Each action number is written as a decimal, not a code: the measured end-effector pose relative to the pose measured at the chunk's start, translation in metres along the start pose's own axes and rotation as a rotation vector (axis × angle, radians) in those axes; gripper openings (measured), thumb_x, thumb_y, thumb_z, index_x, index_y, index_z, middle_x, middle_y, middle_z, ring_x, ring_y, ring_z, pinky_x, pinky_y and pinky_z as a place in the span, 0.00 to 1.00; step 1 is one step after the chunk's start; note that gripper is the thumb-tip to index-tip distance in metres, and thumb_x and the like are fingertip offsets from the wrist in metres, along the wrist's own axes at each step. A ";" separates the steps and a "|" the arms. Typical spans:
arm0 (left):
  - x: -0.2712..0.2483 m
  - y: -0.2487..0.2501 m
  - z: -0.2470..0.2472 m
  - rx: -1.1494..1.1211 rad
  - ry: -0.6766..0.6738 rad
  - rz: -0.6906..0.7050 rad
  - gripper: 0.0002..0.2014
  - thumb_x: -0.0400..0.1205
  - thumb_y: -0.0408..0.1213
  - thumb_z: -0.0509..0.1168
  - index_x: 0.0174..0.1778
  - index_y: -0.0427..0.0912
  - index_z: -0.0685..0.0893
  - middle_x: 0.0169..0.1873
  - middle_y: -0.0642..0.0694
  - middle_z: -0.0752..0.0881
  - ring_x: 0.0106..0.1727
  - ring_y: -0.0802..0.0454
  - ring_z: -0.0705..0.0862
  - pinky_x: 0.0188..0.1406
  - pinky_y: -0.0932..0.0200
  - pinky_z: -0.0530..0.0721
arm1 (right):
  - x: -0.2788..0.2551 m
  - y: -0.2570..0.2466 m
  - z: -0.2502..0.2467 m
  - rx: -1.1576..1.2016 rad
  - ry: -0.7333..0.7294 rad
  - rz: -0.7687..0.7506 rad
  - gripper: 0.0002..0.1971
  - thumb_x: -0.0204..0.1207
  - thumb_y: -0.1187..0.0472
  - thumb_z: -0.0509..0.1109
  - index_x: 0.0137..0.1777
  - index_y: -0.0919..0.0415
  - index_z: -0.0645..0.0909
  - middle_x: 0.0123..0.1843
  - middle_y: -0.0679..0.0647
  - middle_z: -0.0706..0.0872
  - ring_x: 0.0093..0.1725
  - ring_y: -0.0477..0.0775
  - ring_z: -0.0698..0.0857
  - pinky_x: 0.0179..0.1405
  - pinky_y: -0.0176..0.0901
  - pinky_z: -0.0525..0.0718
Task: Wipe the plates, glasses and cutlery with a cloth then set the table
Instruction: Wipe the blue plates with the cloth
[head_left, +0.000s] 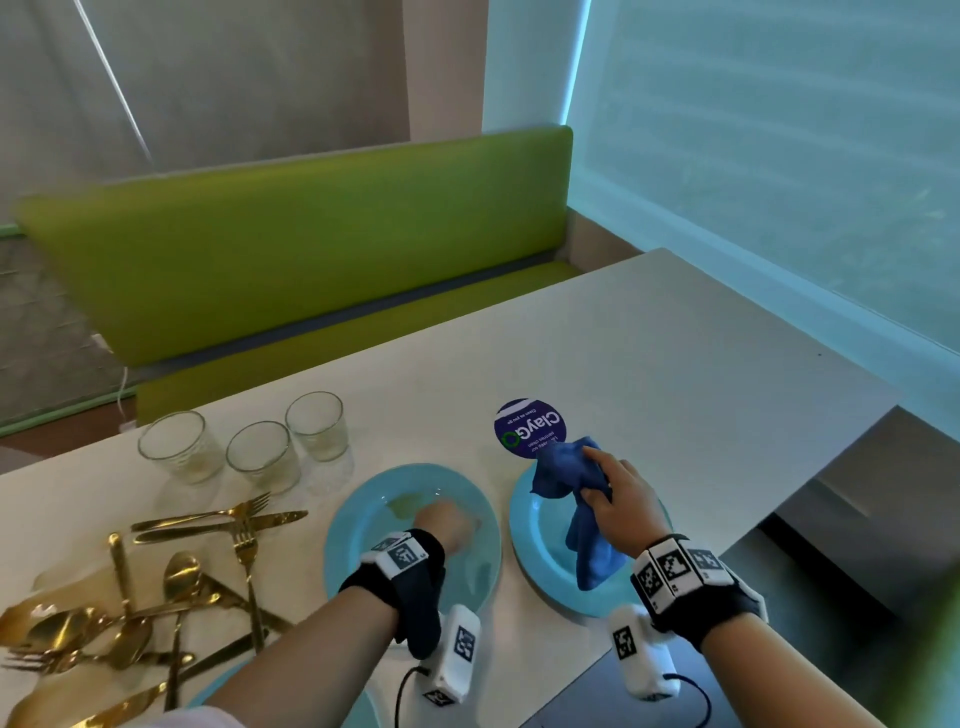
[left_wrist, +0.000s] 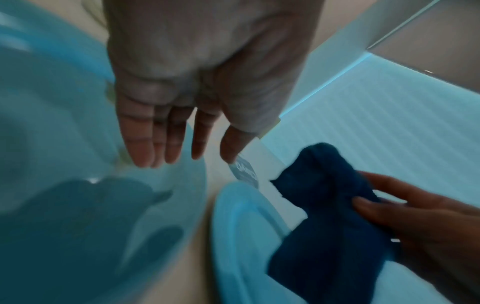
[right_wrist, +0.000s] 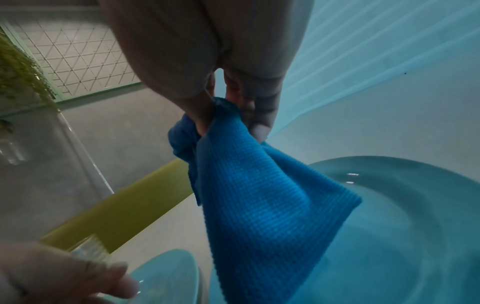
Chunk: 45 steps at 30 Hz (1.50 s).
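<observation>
Presently, on the pale worktop (head_left: 675, 364), we count the following.

Plates: two light blue plates side by side, near each other but apart. The left plate (head_left: 374, 499) lies under our left hand (head_left: 447, 525); the right plate (head_left: 540, 551) lies under our right hand (head_left: 618, 504). An edge of a third blue plate (head_left: 218, 686) shows at the near edge, partly hidden by our left forearm.

Cloth: one blue cloth (head_left: 571, 488), bunched, pinched in the right grip, thumb and fingers curled round its upper fold. Its loose end hangs down onto the right plate; in the right wrist view the cloth (right_wrist: 259, 195) drapes over the plate's well.

Left grip: released. In the left wrist view the fingers (left_wrist: 137, 139) lie straight and together, hovering over the left plate; whether they touch it we cannot tell, as the hand is blurred.

Glasses: three clear glasses (head_left: 265, 457) upright in a row, beyond and left of the left plate.

Cutlery: gold cutlery (head_left: 171, 587), forks, knives and spoons, in a loose crossed heap at the left.

Other: a round purple sticker (head_left: 524, 421) on the worktop just beyond the right plate, partly covered by the cloth; a green bench seat (head_left: 311, 249) beyond the worktop.
</observation>
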<state>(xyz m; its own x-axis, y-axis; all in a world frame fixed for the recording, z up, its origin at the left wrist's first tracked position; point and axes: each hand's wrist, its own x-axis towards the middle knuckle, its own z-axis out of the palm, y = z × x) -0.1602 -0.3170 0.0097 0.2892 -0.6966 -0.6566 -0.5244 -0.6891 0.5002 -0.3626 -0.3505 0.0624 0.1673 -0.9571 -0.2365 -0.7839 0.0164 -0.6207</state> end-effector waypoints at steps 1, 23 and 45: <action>0.007 -0.008 -0.008 0.091 0.085 -0.016 0.21 0.84 0.42 0.58 0.70 0.34 0.74 0.68 0.36 0.79 0.69 0.39 0.78 0.66 0.52 0.76 | -0.001 0.001 0.000 0.000 0.003 -0.001 0.27 0.79 0.68 0.62 0.78 0.56 0.65 0.72 0.61 0.74 0.70 0.61 0.75 0.67 0.40 0.68; -0.030 -0.080 -0.107 -0.692 0.349 0.167 0.11 0.86 0.42 0.55 0.56 0.37 0.74 0.51 0.38 0.84 0.47 0.43 0.83 0.49 0.49 0.82 | 0.012 -0.069 0.055 0.176 -0.025 -0.085 0.22 0.75 0.67 0.68 0.69 0.56 0.76 0.63 0.57 0.84 0.53 0.55 0.82 0.57 0.38 0.74; -0.075 -0.078 -0.143 -1.124 0.329 0.551 0.11 0.88 0.39 0.50 0.49 0.47 0.78 0.40 0.51 0.87 0.36 0.58 0.86 0.36 0.63 0.86 | 0.024 -0.174 0.088 0.042 0.261 -0.628 0.20 0.71 0.69 0.66 0.65 0.64 0.81 0.54 0.69 0.84 0.53 0.69 0.84 0.54 0.49 0.77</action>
<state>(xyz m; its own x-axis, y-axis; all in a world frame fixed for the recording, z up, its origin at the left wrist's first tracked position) -0.0264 -0.2395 0.1003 0.5178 -0.8464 -0.1244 0.2731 0.0257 0.9616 -0.1692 -0.3510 0.0989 0.4296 -0.8269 0.3629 -0.5603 -0.5593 -0.6110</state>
